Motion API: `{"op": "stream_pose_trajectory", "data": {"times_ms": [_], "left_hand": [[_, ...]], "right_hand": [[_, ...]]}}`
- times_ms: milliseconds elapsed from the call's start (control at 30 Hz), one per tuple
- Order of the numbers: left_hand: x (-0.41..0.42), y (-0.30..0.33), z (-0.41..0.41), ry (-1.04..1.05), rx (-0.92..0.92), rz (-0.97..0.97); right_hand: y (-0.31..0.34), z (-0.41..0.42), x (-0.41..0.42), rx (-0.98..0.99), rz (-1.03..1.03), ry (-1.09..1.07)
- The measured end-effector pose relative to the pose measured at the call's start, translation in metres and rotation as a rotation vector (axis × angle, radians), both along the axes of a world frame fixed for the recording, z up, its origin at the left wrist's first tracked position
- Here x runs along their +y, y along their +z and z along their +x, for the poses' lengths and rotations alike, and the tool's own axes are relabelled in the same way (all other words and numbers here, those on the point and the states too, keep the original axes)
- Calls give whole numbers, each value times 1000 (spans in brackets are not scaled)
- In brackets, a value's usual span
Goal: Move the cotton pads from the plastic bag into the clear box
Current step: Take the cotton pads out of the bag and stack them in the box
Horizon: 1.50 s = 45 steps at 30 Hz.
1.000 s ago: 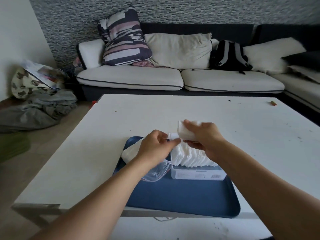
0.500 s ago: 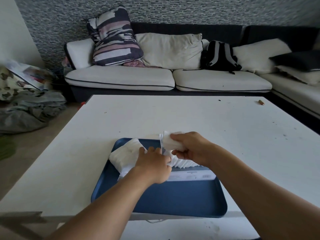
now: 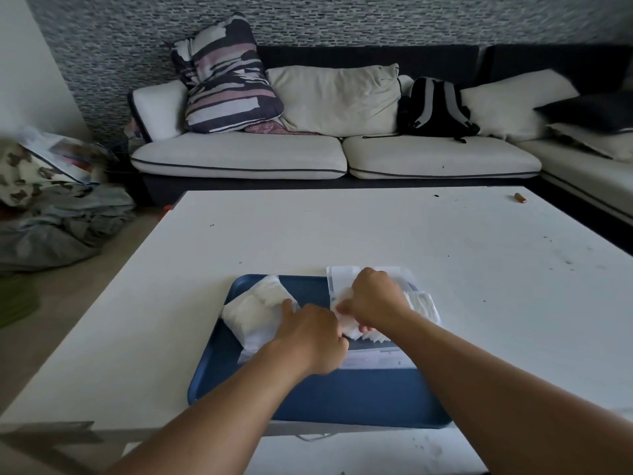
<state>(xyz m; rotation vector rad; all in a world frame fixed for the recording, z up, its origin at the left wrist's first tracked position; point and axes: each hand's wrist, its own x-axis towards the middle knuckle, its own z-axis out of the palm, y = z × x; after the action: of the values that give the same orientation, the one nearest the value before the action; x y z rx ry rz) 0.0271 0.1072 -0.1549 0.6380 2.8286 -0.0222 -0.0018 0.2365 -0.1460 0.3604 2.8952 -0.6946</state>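
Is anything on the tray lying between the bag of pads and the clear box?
Nothing visible: only bare tray separates the bag from the box. The left hand spans that gap, and the right hand presses pads into the box.

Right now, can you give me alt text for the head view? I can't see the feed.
Both hands work over a blue tray on a white table: the right hand presses cotton pads into the clear box, the left hand beside it, next to the plastic bag of pads. A sofa with cushions stands behind.

White cotton pads crowding clear box
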Motion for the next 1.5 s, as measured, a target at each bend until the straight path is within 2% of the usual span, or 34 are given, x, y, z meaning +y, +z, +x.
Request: {"op": "stream_pose_trajectory", "data": {"times_ms": [133, 333, 533, 733, 800, 900, 1000, 1133, 1300, 1367, 1433, 1500], "left_hand": [[0, 2, 5, -28, -11, 58], [-7, 4, 8, -89, 43, 150], [-11, -1, 6, -103, 24, 121], [-7, 0, 9, -89, 32, 127], [-10, -2, 7, -103, 29, 123], [-13, -7, 1, -130, 5, 153], [-14, -13, 0, -132, 20, 158], [-13, -7, 1, -126, -5, 149], [-17, -6, -2, -116, 9, 175], [-19, -6, -4, -124, 22, 213], [-21, -6, -7, -126, -3, 254], [-23, -7, -9, -116, -40, 265]], "right_hand": [[-3, 5, -14, 49, 230, 63], [-9, 1, -20, 10, 231, 13], [-14, 3, -22, 5, 249, 13], [-21, 8, -22, 124, 358, 34], [-16, 3, -20, 31, 298, 83], [-7, -7, -12, -204, 95, 196], [-8, -12, -7, -275, 40, 241], [-22, -11, -10, -163, 94, 235], [2, -7, -2, 155, -90, 70], [19, -5, 5, 189, -148, 29], [28, 4, 7, -14, -236, 112], [24, 13, 4, -201, -188, 284]]}}
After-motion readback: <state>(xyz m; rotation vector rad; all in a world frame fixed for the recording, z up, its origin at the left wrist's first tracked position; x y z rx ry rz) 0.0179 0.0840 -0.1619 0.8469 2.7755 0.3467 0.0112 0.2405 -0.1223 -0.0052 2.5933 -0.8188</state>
